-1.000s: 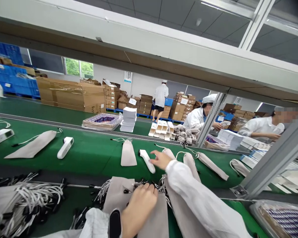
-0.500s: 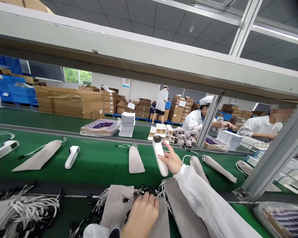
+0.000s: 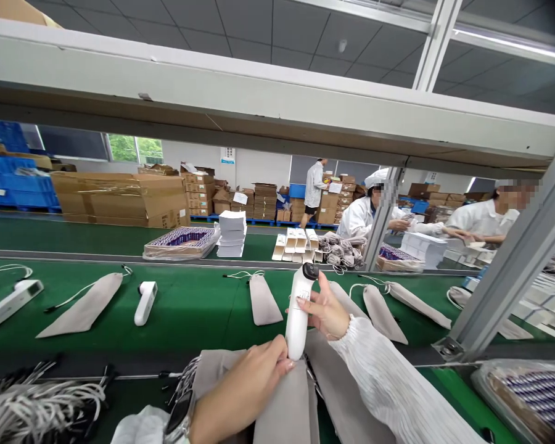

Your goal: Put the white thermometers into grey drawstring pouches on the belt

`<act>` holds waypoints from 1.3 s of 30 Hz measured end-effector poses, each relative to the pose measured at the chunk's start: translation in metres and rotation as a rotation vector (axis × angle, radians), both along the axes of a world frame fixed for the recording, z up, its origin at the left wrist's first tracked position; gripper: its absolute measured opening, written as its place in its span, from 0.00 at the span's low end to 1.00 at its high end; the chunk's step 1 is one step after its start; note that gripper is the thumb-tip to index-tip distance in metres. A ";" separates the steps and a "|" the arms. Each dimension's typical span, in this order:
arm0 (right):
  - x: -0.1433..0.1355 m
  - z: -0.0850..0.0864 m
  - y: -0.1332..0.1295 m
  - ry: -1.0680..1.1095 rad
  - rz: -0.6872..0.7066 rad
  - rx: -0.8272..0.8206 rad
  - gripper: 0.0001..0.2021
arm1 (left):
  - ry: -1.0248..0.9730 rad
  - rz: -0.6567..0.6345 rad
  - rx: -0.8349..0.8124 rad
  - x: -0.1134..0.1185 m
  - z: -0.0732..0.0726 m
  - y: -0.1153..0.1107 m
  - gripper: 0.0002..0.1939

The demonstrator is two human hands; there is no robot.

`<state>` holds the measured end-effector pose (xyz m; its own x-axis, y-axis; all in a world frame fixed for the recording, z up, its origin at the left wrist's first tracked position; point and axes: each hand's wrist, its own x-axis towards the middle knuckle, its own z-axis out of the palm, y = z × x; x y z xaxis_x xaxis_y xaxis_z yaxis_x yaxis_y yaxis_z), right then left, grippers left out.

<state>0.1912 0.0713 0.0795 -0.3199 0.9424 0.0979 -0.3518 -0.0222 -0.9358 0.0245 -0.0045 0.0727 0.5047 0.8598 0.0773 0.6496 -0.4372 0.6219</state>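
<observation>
A white handheld device (image 3: 298, 320) with a dark head stands nearly upright in my right hand (image 3: 326, 308), whose fingers wrap round its upper part. Its lower end is at the top edge of a grey pouch (image 3: 289, 401). My left hand (image 3: 254, 376) pinches that edge beside the device's bottom. More grey pouches (image 3: 356, 394) lie under and beside my hands. Beyond them, on the green belt, lie another pouch (image 3: 263, 299) and a second white device (image 3: 145, 302).
A heap of white cords (image 3: 50, 404) is at the lower left. A slanted metal post (image 3: 509, 253) rises at the right, near a plastic-wrapped tray (image 3: 527, 394). Across the belt are a paper stack (image 3: 232, 234) and people in white. A shelf beam (image 3: 259, 102) spans overhead.
My right hand has brought the device down, more upright, to the pouch. My left hand has turned and now grips the pouch's edge. The view has shifted slightly.
</observation>
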 end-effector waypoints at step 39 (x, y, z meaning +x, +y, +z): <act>0.038 -0.003 0.026 -0.752 -0.648 0.510 0.17 | -0.357 0.063 -0.426 -0.018 0.049 -0.025 0.20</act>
